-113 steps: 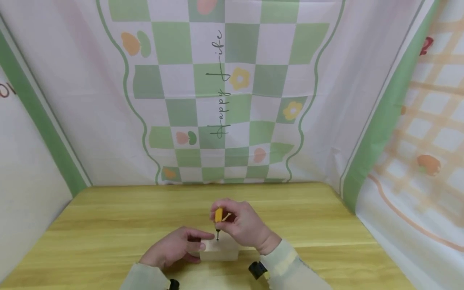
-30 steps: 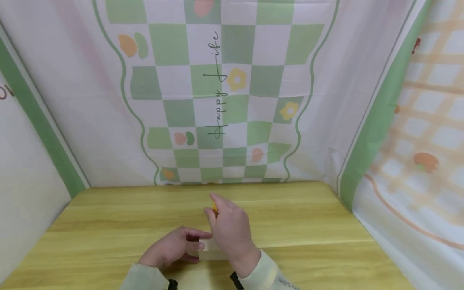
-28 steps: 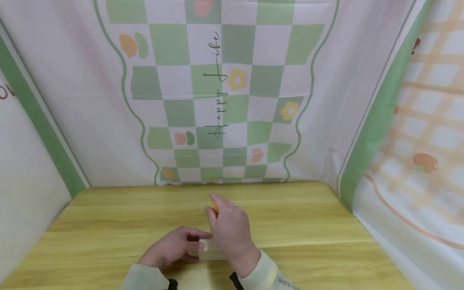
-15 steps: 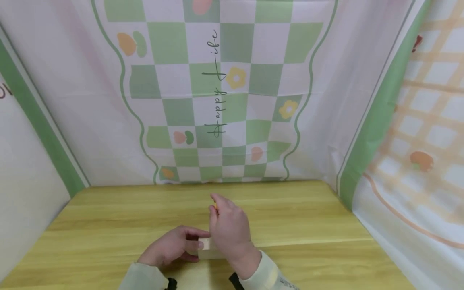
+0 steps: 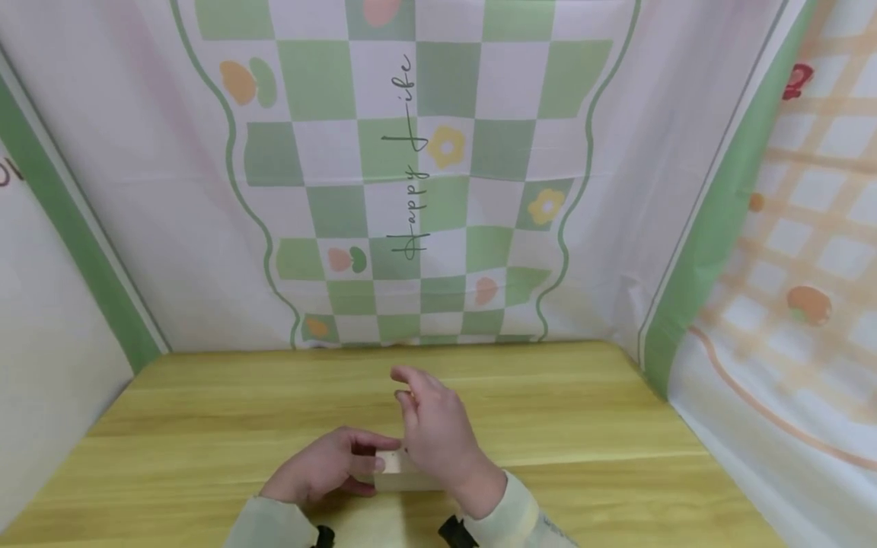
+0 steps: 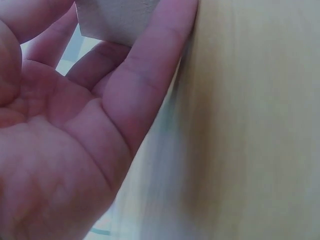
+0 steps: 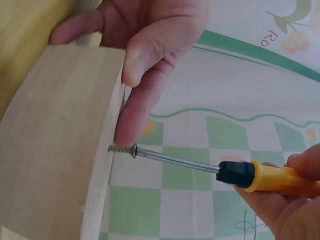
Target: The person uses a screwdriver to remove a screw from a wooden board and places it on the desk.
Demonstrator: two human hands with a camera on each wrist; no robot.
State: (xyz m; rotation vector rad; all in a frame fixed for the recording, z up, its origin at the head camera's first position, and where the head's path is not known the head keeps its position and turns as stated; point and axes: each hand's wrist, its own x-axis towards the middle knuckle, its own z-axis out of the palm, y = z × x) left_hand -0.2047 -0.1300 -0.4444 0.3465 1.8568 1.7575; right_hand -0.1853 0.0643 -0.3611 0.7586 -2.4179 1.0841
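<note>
A pale wooden block (image 5: 406, 481) lies on the table, its left end held by my left hand (image 5: 329, 466) between thumb and fingers. In the right wrist view a threaded screw (image 7: 122, 149) stands partly sunk in the block's narrow face, close beside a left fingertip. The tip of a screwdriver (image 7: 282, 180) with a yellow handle and black collar meets the screw head. My right hand (image 5: 441, 434) grips that handle, which is mostly hidden behind the hand in the head view. In the left wrist view, my left fingers lie against the block's end (image 6: 117, 20).
The wood-grain table (image 5: 205, 411) extends around both hands. Behind it hangs a green-and-white checked cloth (image 5: 448, 202), with further printed cloths at left and right. Dark wrist cameras (image 5: 457, 531) sit at the sleeves.
Since the earliest frame, my right hand has rolled over, hiding the yellow handle from the head view. In the last half second its fingers and wrist turned slightly. My left hand and the block stayed put.
</note>
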